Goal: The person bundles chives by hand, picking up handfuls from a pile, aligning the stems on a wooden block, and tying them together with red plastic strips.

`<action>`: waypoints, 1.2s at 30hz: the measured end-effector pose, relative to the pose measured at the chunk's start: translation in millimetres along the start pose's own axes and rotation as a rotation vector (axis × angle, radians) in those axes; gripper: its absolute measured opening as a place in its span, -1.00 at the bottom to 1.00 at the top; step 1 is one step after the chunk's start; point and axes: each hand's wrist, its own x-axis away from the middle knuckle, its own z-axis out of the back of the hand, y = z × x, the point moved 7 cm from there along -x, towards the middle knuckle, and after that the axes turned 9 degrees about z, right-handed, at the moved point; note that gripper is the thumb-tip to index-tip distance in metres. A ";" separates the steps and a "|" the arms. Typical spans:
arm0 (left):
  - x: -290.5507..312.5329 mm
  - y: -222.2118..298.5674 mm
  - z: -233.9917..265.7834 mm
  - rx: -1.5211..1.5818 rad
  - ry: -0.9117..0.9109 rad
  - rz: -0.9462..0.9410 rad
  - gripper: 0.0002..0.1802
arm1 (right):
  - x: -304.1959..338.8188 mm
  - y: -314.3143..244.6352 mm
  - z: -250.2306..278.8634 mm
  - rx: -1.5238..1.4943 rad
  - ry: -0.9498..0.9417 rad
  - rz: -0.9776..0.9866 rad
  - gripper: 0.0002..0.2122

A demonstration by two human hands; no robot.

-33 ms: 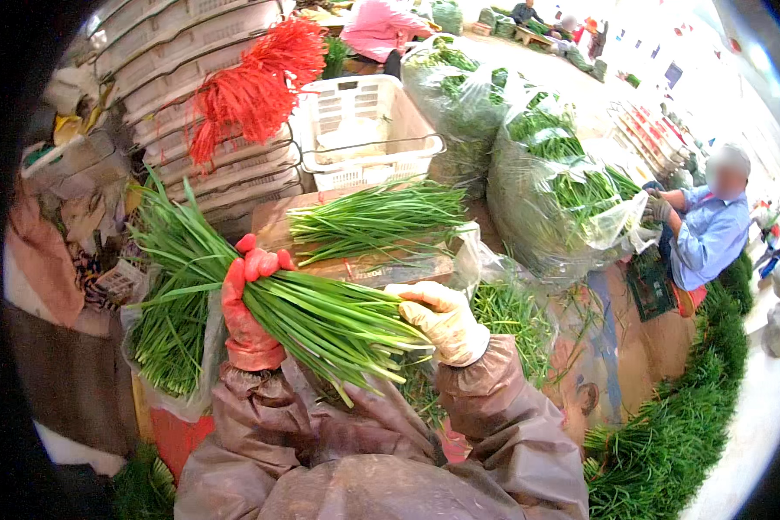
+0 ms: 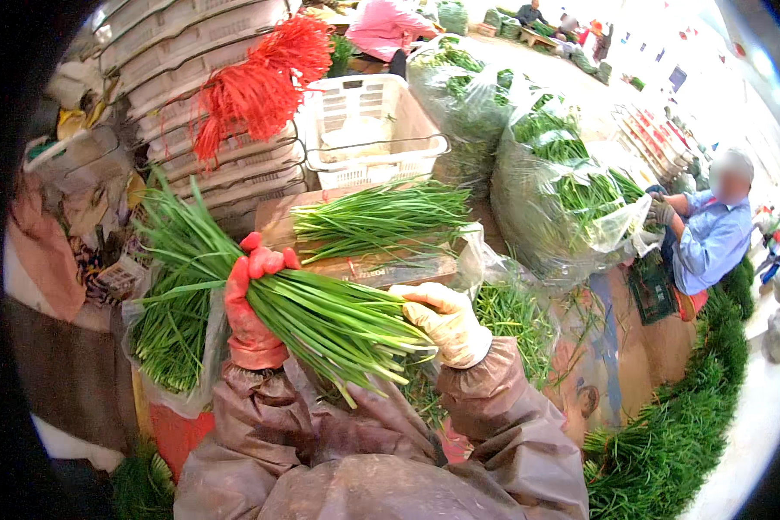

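Note:
My left hand (image 2: 258,299), in a red glove, is closed round the middle of a bunch of garlic chives (image 2: 338,325). The leafy tips fan out to the upper left and the pale stalk ends point to the lower right. At those stalk ends my right hand (image 2: 446,322), in a cream glove, has its fingers curled and pinching; its exact hold is partly hidden. Just beyond, a second pile of garlic chives (image 2: 381,217) lies on a wooden board (image 2: 399,270).
Behind the board stands a white plastic crate (image 2: 377,165), beside stacked crates (image 2: 208,182) draped with red ties (image 2: 251,95). Large plastic bags of greens (image 2: 555,217) stand at right, near a person in blue (image 2: 715,234). Bundled greens (image 2: 667,442) line the lower right.
The whole view has shifted very slightly. Both hands keep the same hold on the bunch.

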 end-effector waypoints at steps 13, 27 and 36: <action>-21.0 17.9 35.0 0.018 0.231 -0.001 -0.71 | 43.7 -6.0 56.6 1.096 -0.085 0.261 -0.77; -33.1 -69.7 -87.6 -0.820 -0.301 0.046 0.14 | -63.1 3.9 -69.4 -0.105 0.032 0.259 0.04; -20.5 -9.5 -82.2 -0.820 -0.351 0.044 -0.56 | -19.3 -11.8 -9.3 -0.804 0.273 0.384 -0.23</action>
